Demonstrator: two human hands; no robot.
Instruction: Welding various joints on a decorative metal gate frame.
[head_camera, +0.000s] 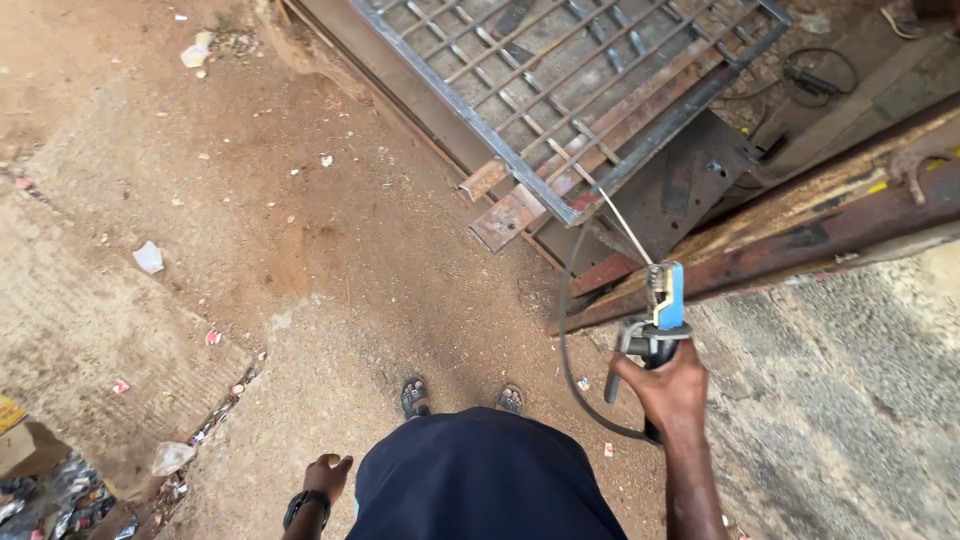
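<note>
overall, biggest first: metal gate frame (570, 90) lies flat on the dirt ground (300, 250), rusty steel beams (800, 240) beside it. looks heavy & rigid. electrode holder (662, 310) sits up front-right, gripped at its handle by the right hand (668, 390), fist clenched round it; prob light, stiff, blue-capped head w/ a thin rod (622, 225) that'd bend easily. black cable (572, 350) loops down, floppy. left hand (328, 474) hangs empty, loosely curled.
</note>
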